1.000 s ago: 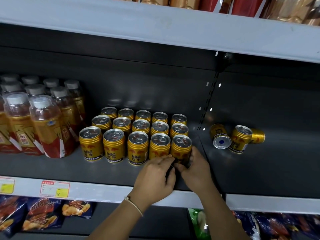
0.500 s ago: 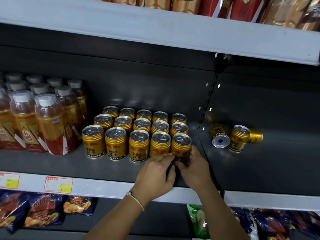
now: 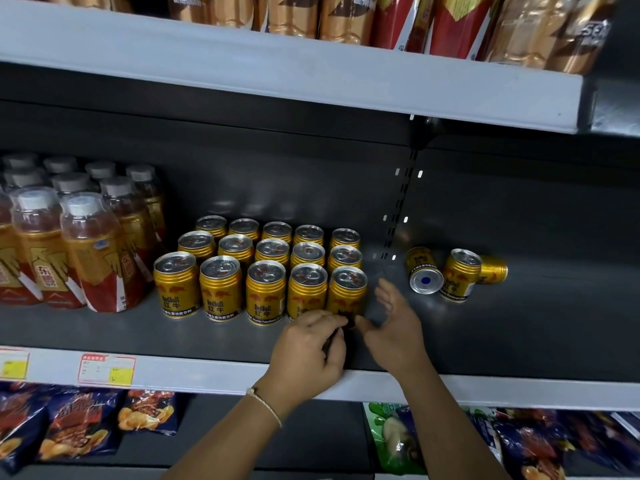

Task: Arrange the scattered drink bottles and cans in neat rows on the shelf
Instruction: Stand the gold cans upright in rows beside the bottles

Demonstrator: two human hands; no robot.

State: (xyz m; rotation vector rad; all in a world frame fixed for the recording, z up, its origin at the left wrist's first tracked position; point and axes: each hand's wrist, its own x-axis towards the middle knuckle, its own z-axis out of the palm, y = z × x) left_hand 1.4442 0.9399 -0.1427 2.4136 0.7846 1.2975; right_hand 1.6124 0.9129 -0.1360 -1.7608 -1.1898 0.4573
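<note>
"RedBull 红牛" on gold cans (image 3: 176, 292); "东鹏" on bottles (image 3: 45, 271)

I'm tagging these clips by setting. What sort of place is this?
Most likely a shop's drinks aisle: tiered metal shelves, price tags clipped on the shelf edge, gold cans and bottles in rows, and snack bags on the shelf below.

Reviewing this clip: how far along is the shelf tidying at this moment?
Mostly done: fifteen gold cans stand in three rows of five beside the bottles. In hand: the left hand and right hand are at the front-right can, the right hand's fingers spread open. Left: three stray cans to the right, one lying can, one upright can and one on its side behind it.
</note>
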